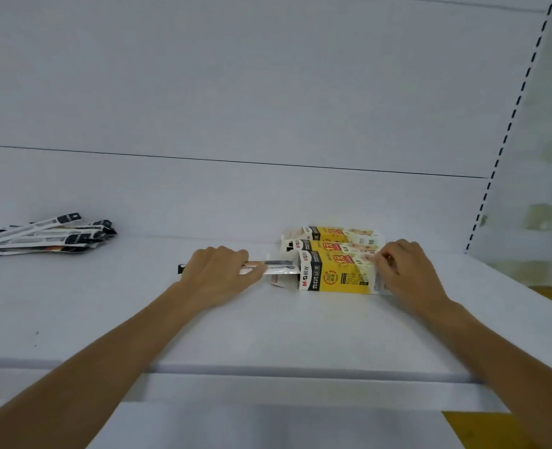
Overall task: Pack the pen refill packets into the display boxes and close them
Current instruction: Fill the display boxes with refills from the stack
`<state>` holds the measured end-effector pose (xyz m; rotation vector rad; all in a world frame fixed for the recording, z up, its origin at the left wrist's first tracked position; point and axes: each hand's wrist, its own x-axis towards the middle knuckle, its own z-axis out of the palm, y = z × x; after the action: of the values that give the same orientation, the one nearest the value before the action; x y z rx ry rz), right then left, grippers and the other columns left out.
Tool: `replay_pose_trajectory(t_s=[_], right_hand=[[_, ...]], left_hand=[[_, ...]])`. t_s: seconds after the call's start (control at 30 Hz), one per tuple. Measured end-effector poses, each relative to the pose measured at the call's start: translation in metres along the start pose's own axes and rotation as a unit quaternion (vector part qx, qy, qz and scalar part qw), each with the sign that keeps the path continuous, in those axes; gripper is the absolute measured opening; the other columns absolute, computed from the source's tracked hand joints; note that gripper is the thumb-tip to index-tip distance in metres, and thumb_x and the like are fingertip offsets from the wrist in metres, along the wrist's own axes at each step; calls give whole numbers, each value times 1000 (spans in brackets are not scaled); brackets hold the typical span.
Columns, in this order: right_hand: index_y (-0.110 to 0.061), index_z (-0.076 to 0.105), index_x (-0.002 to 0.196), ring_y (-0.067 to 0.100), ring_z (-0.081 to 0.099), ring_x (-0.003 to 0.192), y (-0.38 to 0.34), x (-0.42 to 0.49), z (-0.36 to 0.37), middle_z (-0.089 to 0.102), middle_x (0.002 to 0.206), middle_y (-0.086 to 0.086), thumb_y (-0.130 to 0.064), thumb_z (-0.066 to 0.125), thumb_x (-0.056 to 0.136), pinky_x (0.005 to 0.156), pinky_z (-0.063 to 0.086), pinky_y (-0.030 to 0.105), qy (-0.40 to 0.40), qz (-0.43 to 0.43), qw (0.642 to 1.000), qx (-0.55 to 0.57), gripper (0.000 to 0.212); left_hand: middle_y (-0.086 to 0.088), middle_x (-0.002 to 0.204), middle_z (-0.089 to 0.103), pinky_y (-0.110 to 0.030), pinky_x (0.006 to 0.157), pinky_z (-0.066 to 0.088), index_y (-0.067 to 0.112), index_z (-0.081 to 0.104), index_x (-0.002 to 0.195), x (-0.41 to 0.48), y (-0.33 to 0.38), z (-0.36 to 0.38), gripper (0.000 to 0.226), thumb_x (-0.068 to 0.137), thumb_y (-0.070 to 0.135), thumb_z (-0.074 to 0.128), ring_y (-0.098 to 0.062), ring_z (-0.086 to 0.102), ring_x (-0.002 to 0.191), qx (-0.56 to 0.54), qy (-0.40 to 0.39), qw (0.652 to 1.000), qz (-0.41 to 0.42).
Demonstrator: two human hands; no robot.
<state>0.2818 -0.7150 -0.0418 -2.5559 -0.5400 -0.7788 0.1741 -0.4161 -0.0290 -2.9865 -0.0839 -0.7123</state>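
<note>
Found left hand (219, 273) closed round a bundle of refill packets (277, 267), leading end entered at the open left end of the nearest display box (336, 277). Found right hand (410, 270) gripping that box's right end, fingers curled on it. Noted box lying flat on the white table (268, 325), two further display boxes (329, 236) touching behind it, and a loose pile of packets (41, 236) well apart to the left.

Judged advisable: to keep the bundle in line with the box's length, clear the open flap (279, 281), and brace the far end against the push.

Could not establish packet count, depth of insertion, or whether the rear boxes were filled or closed.
</note>
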Motion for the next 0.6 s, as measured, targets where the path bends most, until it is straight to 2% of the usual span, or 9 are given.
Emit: replay_pose_trajectory(t_s=[0.1,0.2,0.3,0.43,0.6], right_hand=[[-10,55,74,24,45,75,4,-2,6,56,78,2,-32,29,89,66,24,25,6,-37,999,-36,37],[-7,55,76,21,41,76,5,-1,5,54,79,2,-27,38,90,66,26,25,17,-13,1000,-18,29],[-9,53,79,17,37,77,9,1,13,53,82,2,-37,29,89,64,23,24,25,-44,998,-45,38],[-9,55,78,19,39,79,3,1,8,54,83,3,-20,54,88,64,32,28,48,-11,998,30,15],[-8,56,78,19,41,83,-1,-2,4,53,84,2,-19,55,88,66,34,30,42,-2,998,56,15]], left_hand=[[-3,75,55,-29,63,30,19,47,79,9,8,-1,44,92,58,30,-26,51,73,21,4,1000,-2],[-5,87,64,-29,64,30,17,55,90,15,6,-2,47,93,57,30,-26,53,76,43,-1,999,-22],[-5,90,65,-28,64,30,17,54,92,16,2,-4,47,93,56,29,-23,44,71,60,-5,998,-36],[-5,89,65,-29,64,31,19,42,83,18,12,-3,42,93,58,30,-27,53,76,49,-3,999,-15],[-1,78,56,-31,65,31,17,43,80,21,28,-1,39,95,51,32,-24,46,72,-44,-32,998,5]])
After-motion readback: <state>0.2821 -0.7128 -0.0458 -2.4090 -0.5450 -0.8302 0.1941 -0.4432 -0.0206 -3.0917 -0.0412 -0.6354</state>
